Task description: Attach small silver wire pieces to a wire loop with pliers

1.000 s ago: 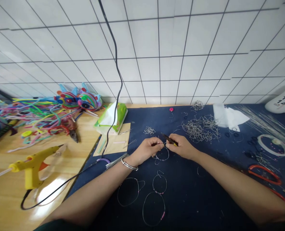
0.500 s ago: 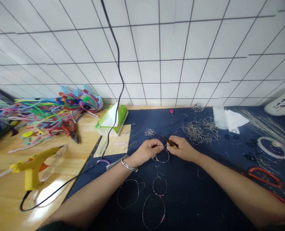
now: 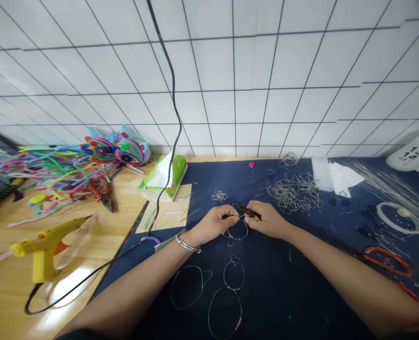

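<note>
My left hand pinches a thin wire ring with small pink beads over the dark blue cloth. My right hand is closed round small dark pliers with a yellow grip, their tip at the ring's top beside my left fingertips. A metal bangle circles my left wrist. Three finished wire rings lie on the cloth nearer me.
A pile of wire pieces lies behind my hands. A yellow glue gun and its black cord are on the wooden table at left, by a tissue pack and coloured pipe cleaners. Red-handled scissors and a white mug sit right.
Both hands stay together on the ring; the view has shifted slightly and the pliers' tip has moved a little closer to my left fingers.
</note>
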Action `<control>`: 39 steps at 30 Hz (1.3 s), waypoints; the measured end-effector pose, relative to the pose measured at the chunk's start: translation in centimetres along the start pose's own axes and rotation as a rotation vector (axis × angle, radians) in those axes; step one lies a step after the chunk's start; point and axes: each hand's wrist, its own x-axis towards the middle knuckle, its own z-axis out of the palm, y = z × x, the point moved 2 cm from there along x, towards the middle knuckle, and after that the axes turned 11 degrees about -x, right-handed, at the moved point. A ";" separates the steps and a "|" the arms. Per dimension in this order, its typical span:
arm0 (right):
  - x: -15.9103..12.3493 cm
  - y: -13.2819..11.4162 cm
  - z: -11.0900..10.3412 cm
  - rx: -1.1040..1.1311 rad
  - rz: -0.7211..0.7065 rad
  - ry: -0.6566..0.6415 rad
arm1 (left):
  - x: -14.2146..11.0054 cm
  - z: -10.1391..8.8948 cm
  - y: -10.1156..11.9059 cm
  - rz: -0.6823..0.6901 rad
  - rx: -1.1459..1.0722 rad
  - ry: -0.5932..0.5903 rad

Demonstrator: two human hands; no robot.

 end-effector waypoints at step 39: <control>0.0 -0.3 0.4 0.101 0.214 -0.007 | 0.2 -0.6 0.3 0.112 -0.280 0.253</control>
